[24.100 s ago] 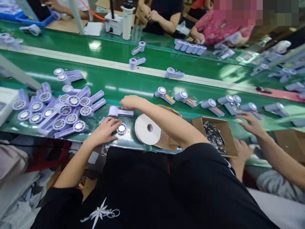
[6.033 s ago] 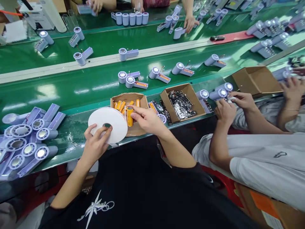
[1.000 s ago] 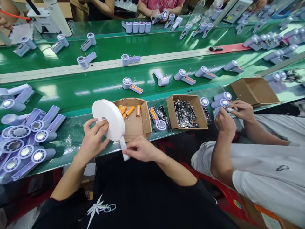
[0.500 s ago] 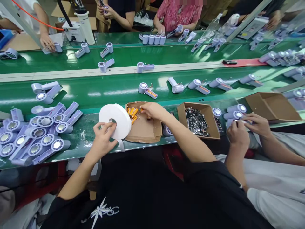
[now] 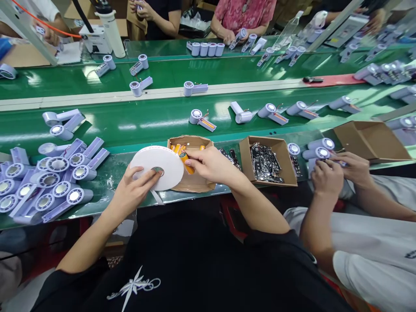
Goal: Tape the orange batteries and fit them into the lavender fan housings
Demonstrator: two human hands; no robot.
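Observation:
My left hand grips a large white roll of tape near its core, with a loose end of tape hanging from the lower edge. Between the thumb and fingers of my right hand is an orange battery with thin wires. That battery is over a shallow cardboard box, just right of the roll's edge. More orange batteries lie inside the box, partly hidden by the roll and my right hand.
A pile of lavender fan housings covers the bench at left. To the right stands a box of circuit boards, then a co-worker's hands on a fan. Across the green conveyor belt lie more fans; people sit beyond.
My right hand has come left and nearer, drawing an orange battery up to the roll. The roll has turned flatter and shifted slightly right in my left hand.

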